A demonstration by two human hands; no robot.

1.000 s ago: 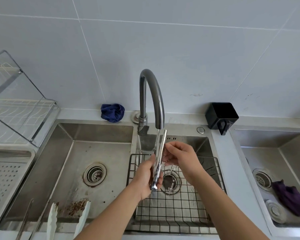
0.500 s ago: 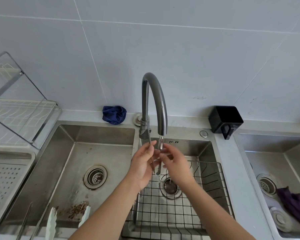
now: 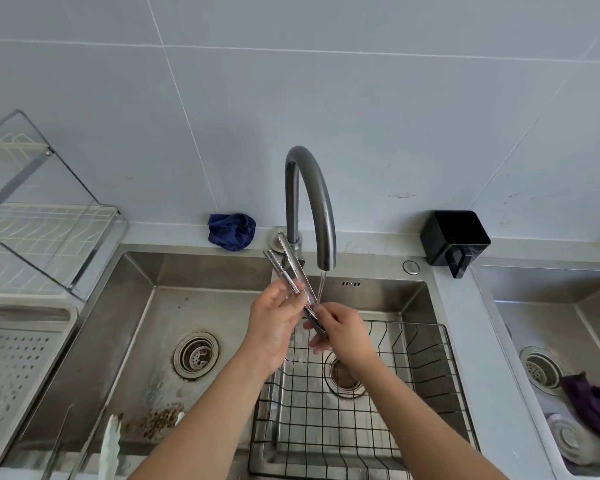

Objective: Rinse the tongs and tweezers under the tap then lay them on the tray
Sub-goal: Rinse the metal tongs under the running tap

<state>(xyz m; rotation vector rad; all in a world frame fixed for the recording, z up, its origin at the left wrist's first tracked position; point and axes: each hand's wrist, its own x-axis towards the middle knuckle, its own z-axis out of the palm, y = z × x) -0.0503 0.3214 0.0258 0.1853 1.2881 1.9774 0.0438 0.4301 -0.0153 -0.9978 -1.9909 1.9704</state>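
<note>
Steel tongs (image 3: 290, 268) with scalloped tips point up and left, tilted under the dark curved tap (image 3: 312, 199), which runs a thin stream of water. My left hand (image 3: 274, 327) grips the tongs' middle. My right hand (image 3: 340, 330) pinches their hinge end over the wire basket (image 3: 413, 393). White-tipped tongs (image 3: 110, 445) and thin metal tweezers (image 3: 58, 445) lean at the left basin's front edge. A perforated metal tray (image 3: 11, 358) lies at the far left.
The left sink basin (image 3: 146, 341) has a drain and rust-coloured specks. A blue cloth (image 3: 231, 232) and a black cup (image 3: 454, 240) sit on the back ledge. A wire dish rack (image 3: 42, 230) stands above the tray. A third basin at right holds a purple cloth (image 3: 593, 407).
The tongs have swung from upright under the spout to tilted, tips up and left. My right hand has slid down to the hinge end. The view shifted slightly downward.
</note>
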